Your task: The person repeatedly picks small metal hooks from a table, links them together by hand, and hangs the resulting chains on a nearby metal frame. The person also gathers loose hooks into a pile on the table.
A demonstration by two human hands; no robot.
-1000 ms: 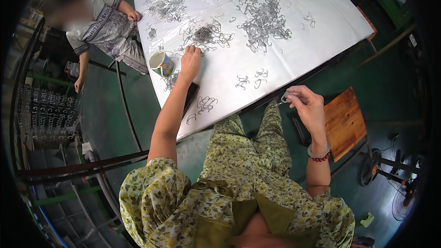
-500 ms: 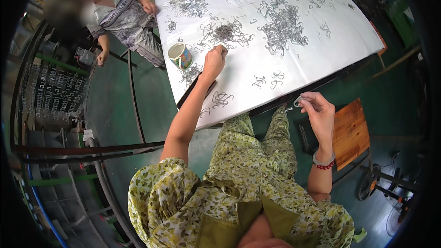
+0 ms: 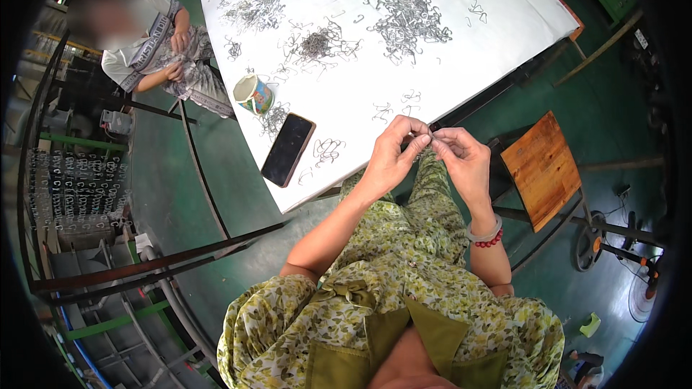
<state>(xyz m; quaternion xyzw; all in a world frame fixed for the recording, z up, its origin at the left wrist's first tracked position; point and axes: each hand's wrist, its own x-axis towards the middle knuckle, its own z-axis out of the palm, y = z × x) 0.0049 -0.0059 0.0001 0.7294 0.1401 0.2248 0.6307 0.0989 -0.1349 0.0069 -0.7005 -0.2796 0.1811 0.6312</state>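
Just past the table's near edge, above my lap, my left hand (image 3: 396, 153) and my right hand (image 3: 465, 166) meet with fingertips pinched together. A tiny dark bit of something shows between them, mostly covered by the fingers. The right hand held a small pale metal hook-like piece a moment before. On the white-covered table (image 3: 461, 75) lie loose bent metal hooks: a large grey heap (image 3: 411, 25), a darker pile (image 3: 317, 43), and a small group (image 3: 329, 150) at the near left.
A black phone (image 3: 288, 150) lies by the table's left edge, with a colourful cup (image 3: 254, 94) beyond it. At the far left sits a co-worker (image 3: 162, 57), hands close together. A wooden stool (image 3: 542, 171) stands to my right, a rack of hanging hooks (image 3: 79, 191) at the left.
My left hand has come back from beside the dark pile and joined the right hand, uncovering the phone. The view has shifted slightly; the co-worker's hands have drawn together.
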